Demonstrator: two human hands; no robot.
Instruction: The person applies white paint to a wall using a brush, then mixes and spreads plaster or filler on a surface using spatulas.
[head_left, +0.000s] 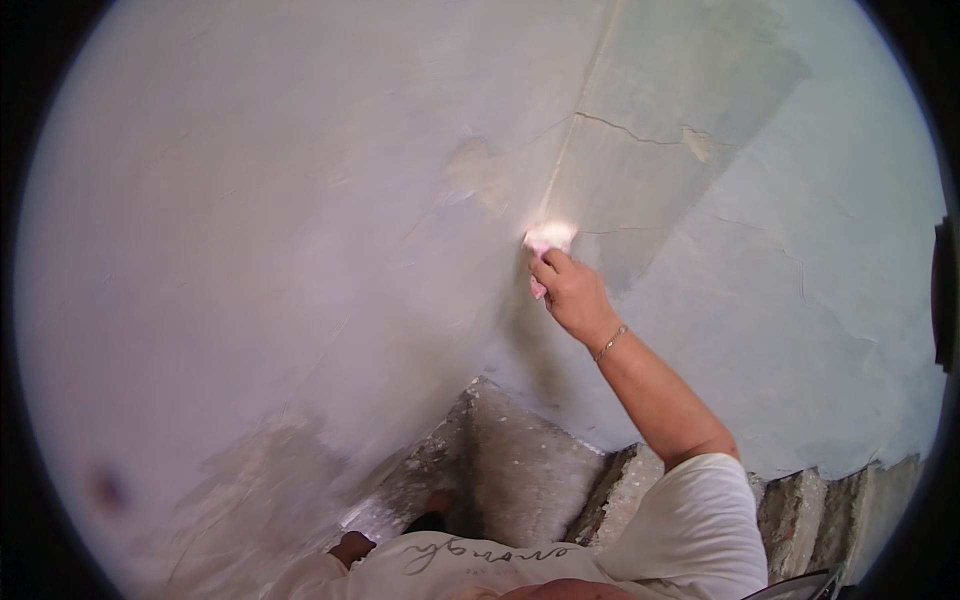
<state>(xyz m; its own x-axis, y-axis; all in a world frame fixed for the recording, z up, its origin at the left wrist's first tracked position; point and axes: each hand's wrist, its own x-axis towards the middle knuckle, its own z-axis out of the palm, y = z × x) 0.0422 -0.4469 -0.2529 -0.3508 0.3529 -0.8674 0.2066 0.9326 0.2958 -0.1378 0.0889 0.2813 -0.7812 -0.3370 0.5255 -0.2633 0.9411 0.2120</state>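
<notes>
My right hand [575,295] is closed on a small pink-handled tool [541,250] with a pale, flared end. That end lies against a grey plastered wall [300,230], at the foot of a vertical corner line. A bright white glow covers it, so its exact kind is unclear. A thin bracelet circles my right wrist, and my arm stretches up from a white short sleeve. Beside the left edge of my shirt sits a dark brown shape [350,548]. It may be my left hand or a foot; no fingers can be made out.
Rough, spattered concrete steps [535,460] lie below, with more steps [795,515] rising along the right. A darker plaster patch [660,190] with a crack runs up right of the corner line. Stained, patchy plaster [265,490] shows at lower left.
</notes>
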